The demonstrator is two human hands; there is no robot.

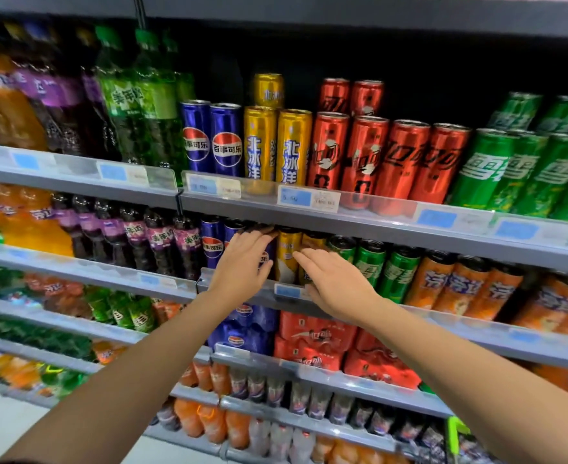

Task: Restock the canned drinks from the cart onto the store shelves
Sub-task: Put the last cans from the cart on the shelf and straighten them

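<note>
Many grey shelves fill the view, one above another, each with a clear strip along its front edge holding blue price tags; the back of the top shelf is dark; the picture is blurry at the sides. On the top shelf stand tall bottles at the left, then blue cans, gold cans, red cans and green cans; all stand upright with their tops up, though they look tilted near the edges of the wide view.

The left hand reaches onto the second shelf, its fingers spread over the front of a blue can row; one blue can sits right behind it, mostly hidden, so I cannot tell if the hand grips it. The right hand is flat with straight fingers, its fingertips touching the front of an upright gold can; it holds nothing. Green cans and orange cans stand to the right; red packs lie on the shelf below.
</note>
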